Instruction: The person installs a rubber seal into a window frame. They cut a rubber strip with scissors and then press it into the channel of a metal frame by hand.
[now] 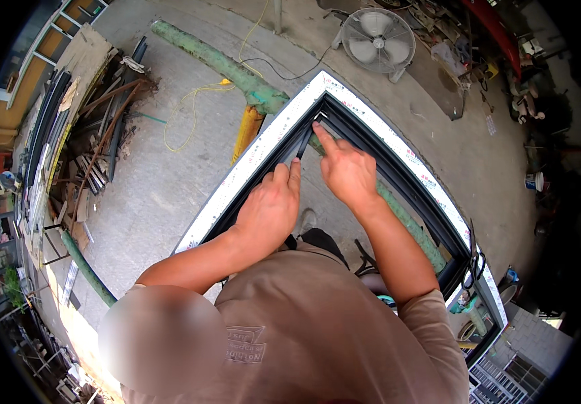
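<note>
A large window frame point(256, 151) lies before me, dark inside, its outer faces covered in white printed film. At its far corner, a thin black rubber strip point(304, 143) runs along the inner edge. My left hand point(268, 205) is closed at the strip's near part, index finger forward against it and the other fingers curled. My right hand point(349, 170) reaches into the corner, its outstretched index fingertip pressing there; nothing shows in its grip. The undersides of both hands are hidden.
Green padded bars point(216, 57) support the frame, one beside a yellow post point(246, 135). Black-handled scissors point(473, 268) rest on the frame's right side. A floor fan point(378, 42) stands beyond. Scrap strips point(95, 128) are piled left; a yellow cord point(189, 111) crosses the floor.
</note>
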`<action>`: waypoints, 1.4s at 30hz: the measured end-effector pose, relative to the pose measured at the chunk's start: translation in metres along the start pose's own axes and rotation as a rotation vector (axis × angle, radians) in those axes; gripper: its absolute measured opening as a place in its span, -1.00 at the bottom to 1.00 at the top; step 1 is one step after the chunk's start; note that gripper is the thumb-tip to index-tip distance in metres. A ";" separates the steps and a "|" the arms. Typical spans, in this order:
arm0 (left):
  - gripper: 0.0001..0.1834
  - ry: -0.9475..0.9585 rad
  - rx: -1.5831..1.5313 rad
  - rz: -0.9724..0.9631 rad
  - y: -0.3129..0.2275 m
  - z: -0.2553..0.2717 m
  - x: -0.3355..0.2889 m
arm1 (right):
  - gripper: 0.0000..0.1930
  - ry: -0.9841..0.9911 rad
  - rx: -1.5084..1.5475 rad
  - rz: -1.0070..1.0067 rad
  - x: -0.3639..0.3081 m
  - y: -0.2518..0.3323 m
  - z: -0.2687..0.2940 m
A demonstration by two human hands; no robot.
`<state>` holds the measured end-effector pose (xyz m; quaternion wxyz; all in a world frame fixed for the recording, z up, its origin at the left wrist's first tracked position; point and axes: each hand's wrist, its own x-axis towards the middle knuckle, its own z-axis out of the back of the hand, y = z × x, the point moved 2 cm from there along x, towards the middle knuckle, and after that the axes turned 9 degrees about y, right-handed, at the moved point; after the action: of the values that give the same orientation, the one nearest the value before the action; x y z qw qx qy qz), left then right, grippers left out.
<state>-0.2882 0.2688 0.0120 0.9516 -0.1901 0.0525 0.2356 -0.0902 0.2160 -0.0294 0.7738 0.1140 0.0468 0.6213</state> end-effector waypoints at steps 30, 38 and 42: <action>-0.26 0.076 -0.435 0.009 0.021 -0.010 0.014 | -0.30 -0.009 -0.066 0.091 0.001 -0.003 -0.006; -0.26 0.053 -0.407 -0.049 0.023 -0.012 0.018 | -0.33 -0.044 -0.084 0.202 -0.005 -0.008 -0.009; -0.26 0.092 -0.451 0.000 0.021 -0.006 0.018 | -0.34 -0.042 -0.125 0.192 -0.007 -0.008 -0.010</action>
<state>-0.2824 0.2910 -0.0040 0.8817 -0.4085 0.0420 0.2324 -0.0864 0.2083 -0.0412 0.7170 0.0824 -0.0196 0.6919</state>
